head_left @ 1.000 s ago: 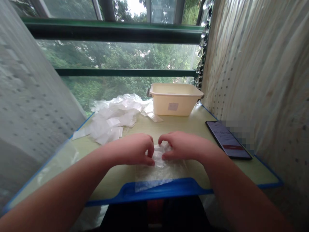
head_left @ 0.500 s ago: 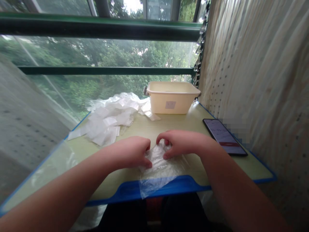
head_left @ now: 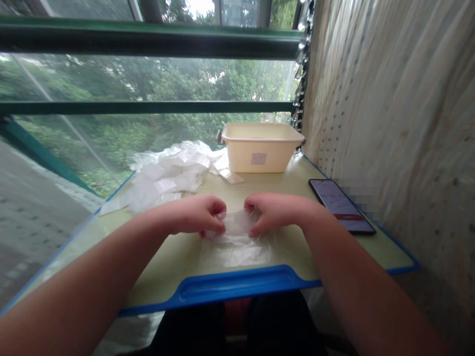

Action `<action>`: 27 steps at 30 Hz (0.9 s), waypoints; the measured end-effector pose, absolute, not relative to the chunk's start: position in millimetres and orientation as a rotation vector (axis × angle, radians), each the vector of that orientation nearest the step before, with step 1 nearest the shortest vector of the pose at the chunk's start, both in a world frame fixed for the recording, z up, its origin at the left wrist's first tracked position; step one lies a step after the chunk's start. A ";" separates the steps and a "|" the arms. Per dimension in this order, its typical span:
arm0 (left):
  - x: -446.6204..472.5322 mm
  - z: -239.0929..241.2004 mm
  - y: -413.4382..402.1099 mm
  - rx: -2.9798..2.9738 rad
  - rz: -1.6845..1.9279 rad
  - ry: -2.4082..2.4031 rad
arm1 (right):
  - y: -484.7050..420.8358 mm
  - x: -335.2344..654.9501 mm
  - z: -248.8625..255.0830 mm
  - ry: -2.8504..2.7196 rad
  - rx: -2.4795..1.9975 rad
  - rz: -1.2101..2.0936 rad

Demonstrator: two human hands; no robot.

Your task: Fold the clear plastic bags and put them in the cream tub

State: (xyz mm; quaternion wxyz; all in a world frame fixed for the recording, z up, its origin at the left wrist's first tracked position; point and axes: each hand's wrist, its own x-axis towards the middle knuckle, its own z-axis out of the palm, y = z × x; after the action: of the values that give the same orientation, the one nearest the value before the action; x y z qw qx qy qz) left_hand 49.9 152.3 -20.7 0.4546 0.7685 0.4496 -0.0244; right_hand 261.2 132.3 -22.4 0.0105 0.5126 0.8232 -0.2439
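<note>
A clear plastic bag point(head_left: 237, 252) lies crinkled near the front of the small table, its upper part lifted between my hands. My left hand point(head_left: 202, 215) pinches its left side, fingers curled and thumb pressed in. On the opposite side my right hand point(head_left: 270, 212) grips the bag between thumb and bent fingers. The upper part of the bag looks bunched or folded over, and the fingertips partly hide it. Beyond my left hand spreads a loose pile of white and clear plastic bags point(head_left: 166, 173).
A cream plastic bin point(head_left: 263, 154) with a small label stands at the back of the table. To the right lies a black phone point(head_left: 343, 207) with its screen lit. Blue edging point(head_left: 237, 284) runs along the table's front. Green window rails and a curtain point(head_left: 386, 123) border it.
Both hands have moved slightly away from me and the left one has shifted left. The bag's lower edge has drawn back from the blue front edge onto the table.
</note>
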 end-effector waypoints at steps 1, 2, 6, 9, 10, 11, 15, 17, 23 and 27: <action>49.5 -20.8 154.0 1.851 -0.025 1.115 | 134.4 262.3 -21.8 2.580 1.567 -0.810; 49.0 -21.0 156.1 1.809 -0.003 1.120 | 136.7 263.9 -21.3 2.590 1.538 -0.860; 45.1 -22.4 166.6 1.703 0.075 1.150 | 145.7 271.9 -22.2 2.588 1.540 -1.069; 42.4 -23.3 173.4 1.657 0.172 1.162 | 151.1 276.5 -25.7 2.538 1.600 -1.305; 41.8 -23.4 175.0 1.646 0.212 1.166 | 152.6 277.5 -26.9 2.522 1.624 -1.392; 41.5 -23.3 176.3 1.638 0.258 1.172 | 153.8 278.3 -27.9 2.505 1.653 -1.484; 42.2 -21.4 179.0 1.600 0.485 1.224 | 157.6 280.3 -29.0 2.462 1.794 -1.841; 43.7 -20.3 179.0 1.600 0.608 1.254 | 158.9 280.0 -28.5 2.490 1.853 -1.908; 52.2 -17.5 166.3 1.793 0.985 1.324 | 155.1 262.4 -26.2 2.688 2.110 -1.733; 61.0 -17.3 150.5 2.238 1.049 1.513 | 145.9 242.5 -25.4 2.918 2.163 -1.417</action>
State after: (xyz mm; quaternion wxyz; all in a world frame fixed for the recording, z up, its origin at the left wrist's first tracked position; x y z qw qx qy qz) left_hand 61.0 150.5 -17.3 0.1213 0.7666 0.5182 0.3592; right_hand 242.5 145.9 -25.4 -0.3696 0.5156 0.6954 -0.3377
